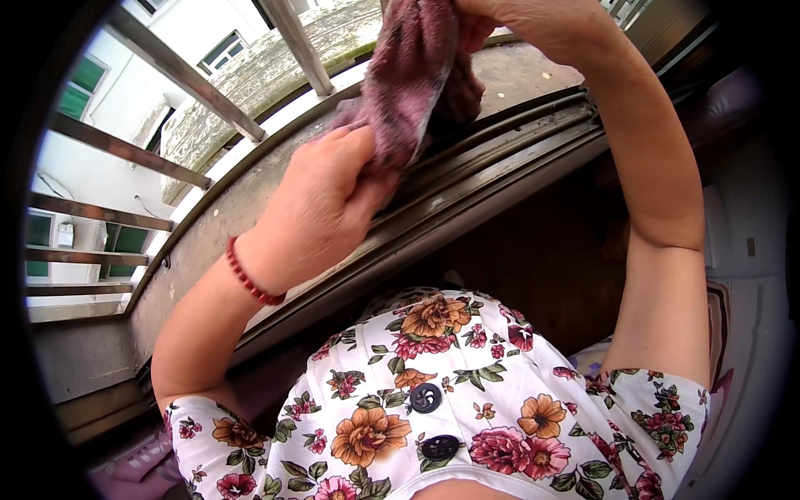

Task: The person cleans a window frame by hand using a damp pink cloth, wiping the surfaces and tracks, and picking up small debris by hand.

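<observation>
A damp-looking, mauve-pink cloth point(409, 81) with dark stains hangs bunched over the window ledge, stretched between my two hands. My left hand point(319, 200), with a red beaded bracelet point(247, 275) at its wrist, grips the lower end of the cloth. At the top edge of the view, my right hand point(519, 22) holds its upper part; some of those fingers are hidden or cut off by the frame. Beneath the cloth run the metal tracks of a sliding window frame point(487, 156). A darker fold of the cloth hangs close to the tracks.
Beyond the tracks lies a dirty outer sill point(206, 250), bordered by metal security bars point(187, 78). Outside are a weathered ledge point(250, 81) and white walls with windows. Pink patterned fabric point(140, 459) shows at lower left. The area under the window frame is dark.
</observation>
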The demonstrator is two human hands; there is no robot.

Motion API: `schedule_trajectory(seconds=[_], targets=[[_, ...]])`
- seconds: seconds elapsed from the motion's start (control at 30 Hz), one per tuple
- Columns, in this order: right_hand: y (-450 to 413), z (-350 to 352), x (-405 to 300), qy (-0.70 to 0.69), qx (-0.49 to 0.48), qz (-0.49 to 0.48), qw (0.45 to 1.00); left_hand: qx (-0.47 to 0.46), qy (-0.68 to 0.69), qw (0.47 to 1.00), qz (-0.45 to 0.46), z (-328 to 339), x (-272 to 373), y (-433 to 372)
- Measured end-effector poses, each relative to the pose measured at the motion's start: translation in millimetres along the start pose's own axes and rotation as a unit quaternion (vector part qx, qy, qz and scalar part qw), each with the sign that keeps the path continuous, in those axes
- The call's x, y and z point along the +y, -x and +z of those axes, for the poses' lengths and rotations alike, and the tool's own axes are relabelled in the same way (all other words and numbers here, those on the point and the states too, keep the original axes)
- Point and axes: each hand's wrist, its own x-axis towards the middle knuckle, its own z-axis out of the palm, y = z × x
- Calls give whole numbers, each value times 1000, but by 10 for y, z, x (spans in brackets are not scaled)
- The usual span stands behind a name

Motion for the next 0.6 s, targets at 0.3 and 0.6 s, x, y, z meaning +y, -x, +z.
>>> schedule_trajectory(seconds=[0.3,0.6], targets=[[210,-318,219,56,51,-25,997,-82,-72,983,146,602,3,-944],[383,-63,246,42,59,25,997,-183,-207,955,108,501,81,-802]])
